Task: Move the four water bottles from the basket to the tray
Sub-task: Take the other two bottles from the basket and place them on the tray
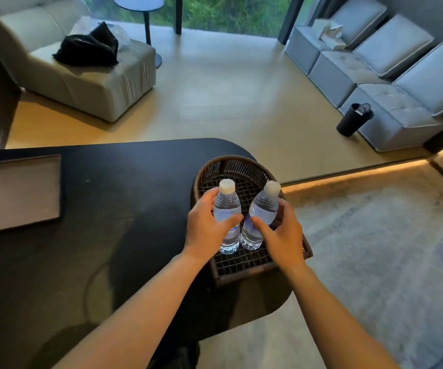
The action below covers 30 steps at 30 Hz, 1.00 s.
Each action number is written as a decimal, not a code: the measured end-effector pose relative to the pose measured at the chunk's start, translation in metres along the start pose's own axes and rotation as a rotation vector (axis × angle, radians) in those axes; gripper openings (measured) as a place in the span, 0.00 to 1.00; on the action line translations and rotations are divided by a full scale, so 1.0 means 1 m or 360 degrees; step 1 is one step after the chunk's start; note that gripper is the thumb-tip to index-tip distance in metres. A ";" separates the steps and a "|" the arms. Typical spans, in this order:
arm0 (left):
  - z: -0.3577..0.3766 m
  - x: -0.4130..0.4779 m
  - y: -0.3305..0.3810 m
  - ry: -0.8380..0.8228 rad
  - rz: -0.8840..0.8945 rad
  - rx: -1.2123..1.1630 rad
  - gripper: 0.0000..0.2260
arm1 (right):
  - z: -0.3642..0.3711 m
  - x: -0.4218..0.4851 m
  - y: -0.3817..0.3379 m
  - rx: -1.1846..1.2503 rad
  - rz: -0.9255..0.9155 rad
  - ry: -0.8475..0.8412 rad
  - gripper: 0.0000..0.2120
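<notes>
Left hand (204,225) wraps one bottle (227,209), right hand (281,230) wraps the other (261,211), each grip closed round the label, both standing in the basket (241,162). Full, smooth plastic: likely weighty, slick. Tray (18,193) waits far left on the bench (124,209).

2 bare forearms, no sleeves, left hand (205,225), right hand (281,233)
</notes>
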State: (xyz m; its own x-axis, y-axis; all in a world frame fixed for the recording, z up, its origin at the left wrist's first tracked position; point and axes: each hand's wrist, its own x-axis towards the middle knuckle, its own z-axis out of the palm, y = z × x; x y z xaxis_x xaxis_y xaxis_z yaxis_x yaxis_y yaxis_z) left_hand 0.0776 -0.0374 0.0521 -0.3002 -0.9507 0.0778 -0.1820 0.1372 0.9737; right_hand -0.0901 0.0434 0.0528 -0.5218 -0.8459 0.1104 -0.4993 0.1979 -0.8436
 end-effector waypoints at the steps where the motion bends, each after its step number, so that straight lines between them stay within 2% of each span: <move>1: -0.011 -0.005 0.006 0.0030 0.0043 0.0002 0.29 | 0.000 -0.007 -0.011 0.0009 -0.0034 -0.0002 0.29; 6: -0.078 -0.039 0.028 0.0057 0.0045 -0.0029 0.29 | 0.016 -0.044 -0.063 0.0144 -0.0155 -0.0040 0.29; 12: -0.162 -0.088 0.028 0.0125 -0.0004 0.0098 0.27 | 0.064 -0.086 -0.114 0.0222 -0.0253 -0.0227 0.31; 21: -0.284 -0.131 -0.004 0.0359 -0.0139 0.0268 0.28 | 0.171 -0.132 -0.173 0.0216 -0.0331 -0.0586 0.29; 30: -0.412 -0.123 -0.060 0.0642 -0.0330 0.0312 0.28 | 0.312 -0.130 -0.230 0.0220 -0.0325 -0.0830 0.29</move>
State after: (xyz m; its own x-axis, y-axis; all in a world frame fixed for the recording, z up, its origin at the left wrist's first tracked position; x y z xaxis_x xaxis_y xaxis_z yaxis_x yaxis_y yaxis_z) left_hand 0.5115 -0.0436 0.0720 0.1401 -0.9901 0.0013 -0.3841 -0.0531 0.9218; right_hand 0.3079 -0.0468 0.0686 0.0032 -0.9994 0.0343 -0.4408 -0.0322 -0.8970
